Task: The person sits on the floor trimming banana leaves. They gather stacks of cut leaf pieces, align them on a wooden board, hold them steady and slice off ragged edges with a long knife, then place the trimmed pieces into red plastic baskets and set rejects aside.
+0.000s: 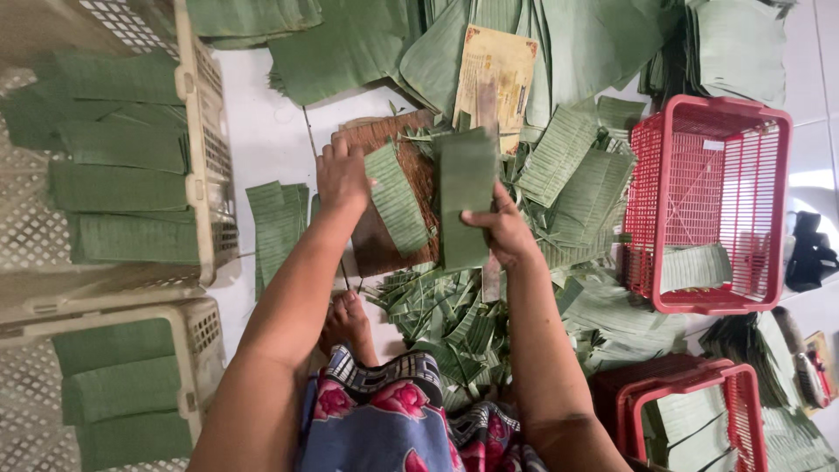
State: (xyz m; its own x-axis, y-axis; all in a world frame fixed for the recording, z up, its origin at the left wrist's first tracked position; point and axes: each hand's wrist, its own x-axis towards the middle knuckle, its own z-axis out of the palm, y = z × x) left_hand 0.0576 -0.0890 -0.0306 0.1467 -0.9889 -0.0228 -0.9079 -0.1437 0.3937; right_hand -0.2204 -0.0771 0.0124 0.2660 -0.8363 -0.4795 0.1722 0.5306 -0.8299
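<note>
My left hand [343, 176] rests on a narrow strip of green banana leaf [396, 199] that lies slanted across a brown wooden board [384, 240]. My right hand [500, 225] grips the lower edge of a folded stack of leaf pieces [465, 197], standing upright on the board. A heap of leaf trimmings [446, 319] lies just below the board, beside my bare foot [348, 322].
Two cream plastic crates [203, 157] at left hold folded leaf stacks. A small leaf pile [277, 220] lies beside them. A red basket [708, 201] stands at right, another red basket [690, 411] lower right. Large leaves and a yellow card [494, 74] lie at the top.
</note>
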